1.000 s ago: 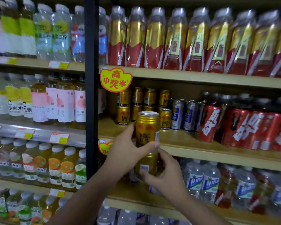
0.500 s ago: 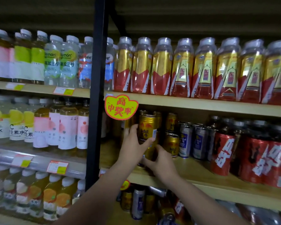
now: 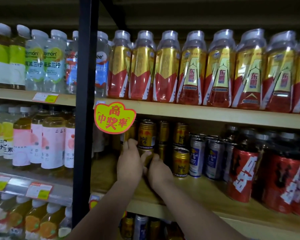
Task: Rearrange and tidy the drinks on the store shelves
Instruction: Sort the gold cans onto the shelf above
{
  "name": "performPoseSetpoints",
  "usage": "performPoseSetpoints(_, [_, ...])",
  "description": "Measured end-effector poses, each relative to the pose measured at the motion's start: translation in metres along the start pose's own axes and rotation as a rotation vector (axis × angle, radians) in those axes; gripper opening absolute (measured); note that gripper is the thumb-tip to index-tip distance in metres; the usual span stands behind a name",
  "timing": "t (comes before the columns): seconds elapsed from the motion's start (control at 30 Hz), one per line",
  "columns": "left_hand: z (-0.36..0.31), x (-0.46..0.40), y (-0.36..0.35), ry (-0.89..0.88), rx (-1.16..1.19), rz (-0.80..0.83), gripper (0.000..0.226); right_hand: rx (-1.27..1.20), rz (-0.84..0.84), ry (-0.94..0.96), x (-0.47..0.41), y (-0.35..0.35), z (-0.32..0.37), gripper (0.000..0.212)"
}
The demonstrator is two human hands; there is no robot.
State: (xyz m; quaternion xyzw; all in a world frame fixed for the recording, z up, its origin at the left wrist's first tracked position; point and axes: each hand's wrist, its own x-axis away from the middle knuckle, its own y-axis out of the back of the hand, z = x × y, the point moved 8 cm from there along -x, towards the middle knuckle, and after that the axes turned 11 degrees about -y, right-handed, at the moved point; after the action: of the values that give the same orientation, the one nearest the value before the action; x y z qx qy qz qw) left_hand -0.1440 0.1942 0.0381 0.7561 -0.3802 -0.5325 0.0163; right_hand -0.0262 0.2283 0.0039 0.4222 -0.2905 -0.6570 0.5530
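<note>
Two gold energy-drink cans stand stacked on the middle wooden shelf (image 3: 206,193), the upper gold can (image 3: 146,135) resting on the lower gold can (image 3: 147,154). My left hand (image 3: 129,164) wraps the stack from the left, thumb at the seam between the cans. From the right, my right hand (image 3: 158,170) grips the lower can, which is mostly hidden by both hands. More stacked gold cans stand behind them, and a single gold can (image 3: 181,161) is just to the right.
Silver-blue cans (image 3: 197,158) and red-labelled bottles (image 3: 242,172) fill the shelf to the right. Gold-and-red bottles (image 3: 192,71) line the shelf above. A yellow promo tag (image 3: 114,117) hangs just above my hands beside a black upright post (image 3: 84,101). Left bays hold juice and water bottles.
Both hands carried the stacked gold cans up and forward from in front of the shelves into the left end of the middle shelf, among the other gold cans. The view tilted upward.
</note>
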Motion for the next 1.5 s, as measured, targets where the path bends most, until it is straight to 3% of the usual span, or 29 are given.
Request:
performPoseSetpoints(0.47, [0.015,0.001,-0.006,0.039,-0.002,-0.009,0.041,0.029,-0.061,-0.041,-0.015,-0.008,-0.004,0.037])
performPoseSetpoints(0.63, [0.013,0.013,0.009,0.080,0.019,-0.026,0.036,0.037,0.002,-0.007,0.005,-0.006,-0.007,0.047])
performPoseSetpoints(0.7, [0.010,0.020,0.015,0.077,0.037,-0.012,0.036,0.061,0.002,0.037,0.017,-0.002,-0.007,0.042])
performPoseSetpoints(0.77, [0.003,0.036,0.023,0.030,0.034,-0.005,0.036,0.093,-0.014,0.090,0.034,0.004,-0.008,0.037])
performPoseSetpoints(0.83, [-0.005,0.065,0.041,-0.081,0.029,-0.078,0.025,0.105,-0.044,0.163,0.059,0.011,-0.010,0.045])
performPoseSetpoints(0.93, [-0.013,0.130,0.060,-0.318,0.031,-0.144,0.007,0.120,-0.261,0.357,0.118,0.019,-0.024,0.055])
performPoseSetpoints(1.03, [0.007,0.196,0.039,-0.366,0.105,0.017,0.008,-0.016,-0.479,0.585,0.190,-0.001,-0.055,0.039])
performPoseSetpoints(1.1, [0.035,0.225,0.006,-0.261,0.049,0.232,0.021,0.016,-0.453,0.601,0.216,-0.039,-0.086,0.036])
performPoseSetpoints(1.2, [0.082,0.240,-0.045,-0.093,-0.199,0.572,0.052,0.171,-0.208,0.352,0.206,-0.097,-0.138,0.047])
performPoseSetpoints(1.3, [0.105,0.223,-0.078,-0.065,-0.350,0.678,0.077,0.215,-0.085,0.091,0.182,-0.118,-0.181,0.057])
performPoseSetpoints(1.4, [0.113,0.202,-0.104,-0.088,-0.471,0.720,0.077,0.333,-0.009,-0.011,0.166,-0.132,-0.206,0.074])
performPoseSetpoints(1.5, [0.119,0.194,-0.122,-0.060,-0.526,0.749,0.066,0.399,0.044,-0.026,0.158,-0.141,-0.215,0.077])
